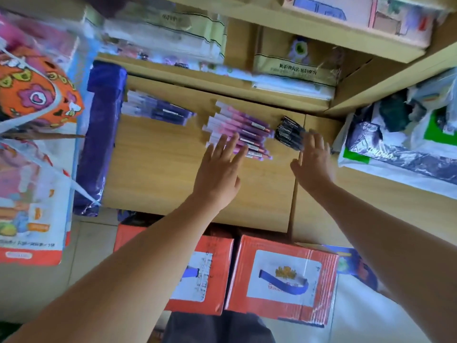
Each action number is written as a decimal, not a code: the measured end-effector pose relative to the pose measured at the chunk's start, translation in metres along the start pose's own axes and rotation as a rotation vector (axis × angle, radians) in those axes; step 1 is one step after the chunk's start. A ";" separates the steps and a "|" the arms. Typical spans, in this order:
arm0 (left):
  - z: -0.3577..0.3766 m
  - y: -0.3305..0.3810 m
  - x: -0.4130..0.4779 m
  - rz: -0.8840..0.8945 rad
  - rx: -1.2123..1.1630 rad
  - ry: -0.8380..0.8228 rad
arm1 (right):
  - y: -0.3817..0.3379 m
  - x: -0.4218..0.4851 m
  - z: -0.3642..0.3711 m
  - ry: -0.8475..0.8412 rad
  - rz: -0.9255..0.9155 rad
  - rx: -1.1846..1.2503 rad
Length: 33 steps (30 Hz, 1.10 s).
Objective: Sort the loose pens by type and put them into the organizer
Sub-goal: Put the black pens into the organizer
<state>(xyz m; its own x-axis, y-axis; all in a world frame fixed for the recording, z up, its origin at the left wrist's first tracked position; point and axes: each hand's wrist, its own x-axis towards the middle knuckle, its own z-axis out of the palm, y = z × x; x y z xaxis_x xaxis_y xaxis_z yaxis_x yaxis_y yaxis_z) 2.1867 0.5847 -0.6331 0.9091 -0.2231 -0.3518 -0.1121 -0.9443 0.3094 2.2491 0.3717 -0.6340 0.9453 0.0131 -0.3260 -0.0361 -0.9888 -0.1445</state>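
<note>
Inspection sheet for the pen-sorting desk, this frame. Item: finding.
Surface: wooden desk top, pens lying in three groups.
Job's things: purple pens left, pink pens middle, black pens right; organizer not identifiable.
Clutter: purple wrapped package at the left edge; plastic bags on the right.
Grippers: left hand open, fingers over the pink pens' near end; right hand open, beside the black pens; neither holds anything.
Cables: nothing seen.
Surroundings: stocked shelves behind; red cartons below in front.
</note>
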 end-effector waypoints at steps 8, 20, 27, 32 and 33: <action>0.018 0.008 0.021 -0.023 0.128 -0.031 | 0.020 0.021 0.015 0.023 0.053 -0.187; 0.017 0.019 0.022 -0.062 0.134 -0.026 | 0.024 0.006 0.020 -0.132 0.035 -0.059; 0.013 0.047 0.019 -0.075 0.148 -0.008 | 0.033 -0.005 0.013 -0.182 0.102 0.060; 0.018 0.074 0.019 -0.011 0.057 0.162 | 0.050 -0.015 0.015 -0.156 0.047 0.208; 0.021 0.080 0.021 -0.012 -0.007 0.147 | 0.056 -0.019 0.016 -0.161 0.047 0.255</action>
<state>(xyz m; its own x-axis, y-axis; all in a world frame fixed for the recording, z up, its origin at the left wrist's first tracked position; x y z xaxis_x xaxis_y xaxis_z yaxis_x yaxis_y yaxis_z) 2.1880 0.4994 -0.6341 0.9593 -0.1735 -0.2229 -0.0983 -0.9449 0.3123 2.2244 0.3182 -0.6507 0.8780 0.0121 -0.4784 -0.1778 -0.9199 -0.3495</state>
